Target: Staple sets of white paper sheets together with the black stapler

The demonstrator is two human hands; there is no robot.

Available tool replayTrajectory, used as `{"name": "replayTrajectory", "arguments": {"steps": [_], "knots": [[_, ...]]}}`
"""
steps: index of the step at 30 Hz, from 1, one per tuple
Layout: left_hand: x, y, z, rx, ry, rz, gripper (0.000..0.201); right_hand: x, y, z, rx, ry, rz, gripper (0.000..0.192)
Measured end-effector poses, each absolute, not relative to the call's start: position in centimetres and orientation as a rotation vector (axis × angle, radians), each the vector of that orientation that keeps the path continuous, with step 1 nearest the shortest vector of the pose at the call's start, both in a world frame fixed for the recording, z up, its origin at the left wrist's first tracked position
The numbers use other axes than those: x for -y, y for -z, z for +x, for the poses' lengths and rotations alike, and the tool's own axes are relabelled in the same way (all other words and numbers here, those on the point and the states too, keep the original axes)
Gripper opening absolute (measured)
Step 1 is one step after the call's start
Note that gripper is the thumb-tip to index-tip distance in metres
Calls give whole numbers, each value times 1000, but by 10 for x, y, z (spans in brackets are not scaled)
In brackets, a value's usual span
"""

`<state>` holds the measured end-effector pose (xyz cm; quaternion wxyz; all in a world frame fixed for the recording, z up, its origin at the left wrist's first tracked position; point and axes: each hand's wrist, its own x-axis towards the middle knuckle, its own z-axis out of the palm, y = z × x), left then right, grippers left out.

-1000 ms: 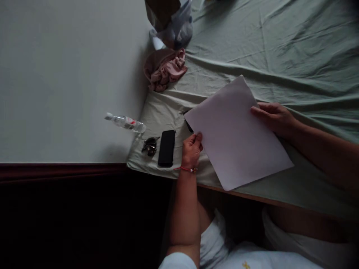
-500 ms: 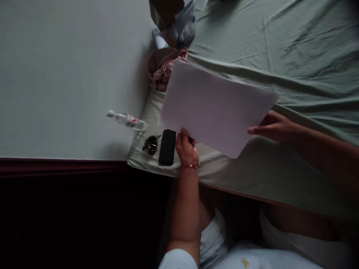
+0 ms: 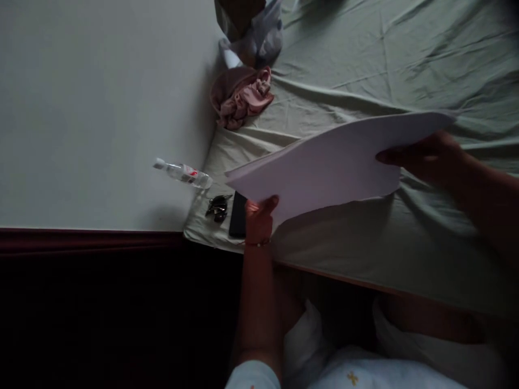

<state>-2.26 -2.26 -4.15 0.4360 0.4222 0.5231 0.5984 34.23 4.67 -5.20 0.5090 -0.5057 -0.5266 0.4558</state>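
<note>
Holding: your left hand (image 3: pixel 259 219) is closed on the near left corner of the sheet of paper (image 3: pixel 332 165), thumb on top, fingers tucked under it.
Left wrist: you wear a thin bracelet (image 3: pixel 256 244) just below that grip.
Right hand: your right hand (image 3: pixel 421 156) clasps the paper's right side, fingers curled over the upper face and partly hidden behind the sheet; how far they close underneath cannot be told.
Paper position: you hold it lifted off the bed, between your two hands, above the front part of the green sheet (image 3: pixel 385 65).
Paper direction: its long axis runs left to right across your view, the right end raised a little higher than the left; you see it nearly edge-on, and it bows slightly between your grips.
Beside your left hand: a black phone (image 3: pixel 237 216) lies on the bed, partly covered by the paper's corner, with a bunch of keys (image 3: pixel 218 207) just to its left.
Further left: a small clear bottle (image 3: pixel 183 173) lies at the bed's edge.
Farther back: a crumpled pink cloth (image 3: pixel 242 97) sits on the bed, and a plastic bag (image 3: pixel 255 32) behind it.
</note>
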Motion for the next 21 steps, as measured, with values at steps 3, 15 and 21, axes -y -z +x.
{"name": "replayTrajectory", "arguments": {"steps": [3, 15, 21], "knots": [[26, 57, -27, -1394, -1336, 1106, 44, -44, 51, 337, 1291, -1044, -1219, 46], [30, 64, -37, -1510, -1391, 1197, 43, -39, 50, 321, 1294, -1295, -1058, 57], [30, 65, -45, -1674, -1242, 1284, 22, -40, 51, 317, 1397, -1445, -1076, 45]]}}
